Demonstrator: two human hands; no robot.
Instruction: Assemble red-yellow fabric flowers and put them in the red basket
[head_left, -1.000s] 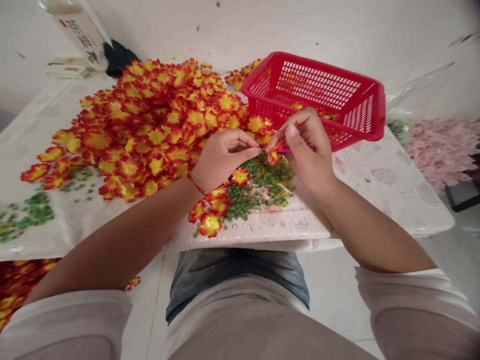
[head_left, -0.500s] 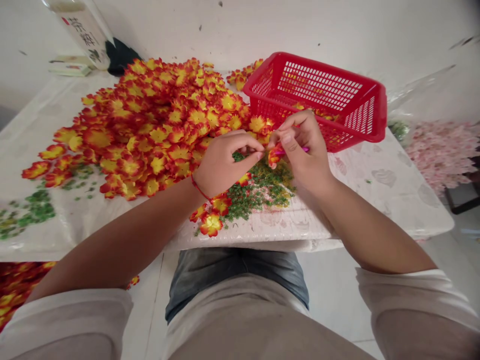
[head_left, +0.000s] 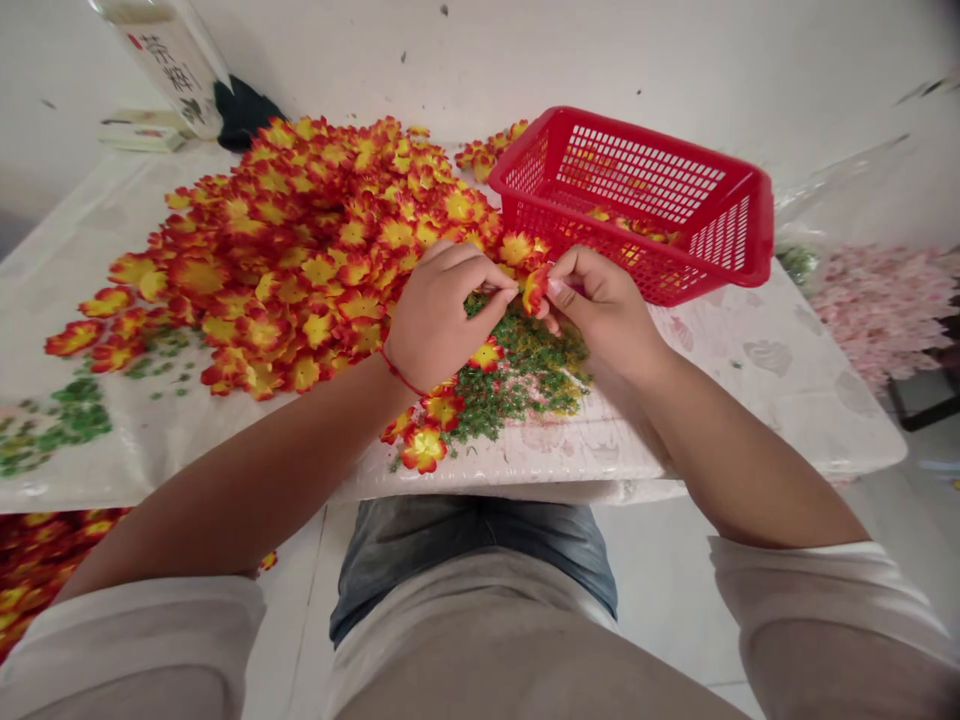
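Note:
My right hand (head_left: 604, 310) pinches a red and yellow artificial flower head (head_left: 535, 290) between thumb and fingers, above the table. Just left of it, my left hand (head_left: 450, 312) has thumb and forefinger pressed together; whatever is between the tips is too small to make out. Beneath both hands lies a patch of small green plastic sprigs (head_left: 517, 375). A few loose flower heads (head_left: 424, 448) rest by the table's front edge. Behind my left hand rises a large heap of the same flower heads (head_left: 300, 240).
A red plastic basket (head_left: 761, 230) with some flower heads inside stands behind my right hand. Green bits (head_left: 75, 415) are scattered at the left. At the back left are a bottle (head_left: 169, 70) and a small box (head_left: 142, 132). Pink blossoms (head_left: 889, 305) stand past the table's right side.
My right hand has lowered slightly and its fingers have shifted on the flower head, which is turned and more exposed. The pink stick seen in that hand no longer shows. My left hand moved slightly left.

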